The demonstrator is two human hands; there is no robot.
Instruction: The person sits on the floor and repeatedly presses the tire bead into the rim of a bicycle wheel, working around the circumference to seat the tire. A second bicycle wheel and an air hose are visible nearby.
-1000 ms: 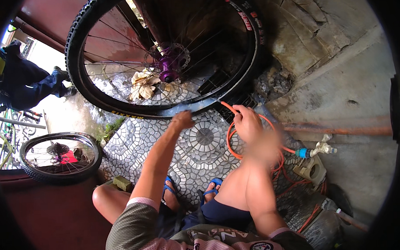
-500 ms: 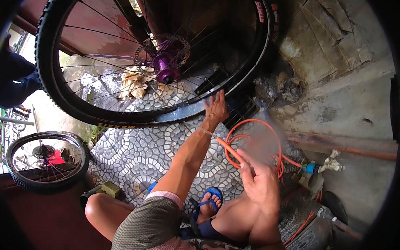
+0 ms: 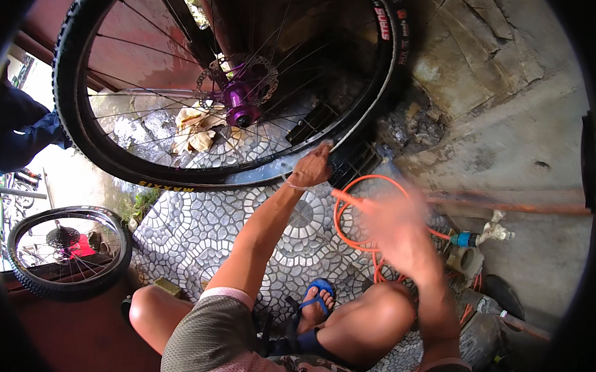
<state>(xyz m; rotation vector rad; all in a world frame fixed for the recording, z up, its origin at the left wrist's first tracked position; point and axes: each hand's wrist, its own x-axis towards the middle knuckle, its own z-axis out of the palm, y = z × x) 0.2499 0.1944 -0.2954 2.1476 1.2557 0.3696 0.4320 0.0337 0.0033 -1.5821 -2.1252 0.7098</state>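
A large bicycle wheel with a black tyre, dark spokes and a purple hub stands in front of me. My left hand is on its lower rim and tyre, its fingers bent over the edge; part of them is hidden. Wet, greyish sheen covers the tyre beside that hand. At the wrist shows a thin pale loop, water or a band, I cannot tell which. My right hand, smeared by motion, is closed around an orange hose, whose end sticks out toward the wheel.
The hose coils beside a tap with a blue connector on the right wall. A second bicycle wheel lies at the left. Crumpled tan cloth or paper rests behind the spokes. A person's dark-clothed legs show far left. Pebble-mosaic floor lies below.
My left hand has slid slightly left and down along the rim, its fingers now more bent. My right hand has shifted right with the hose. The view has tilted a little.
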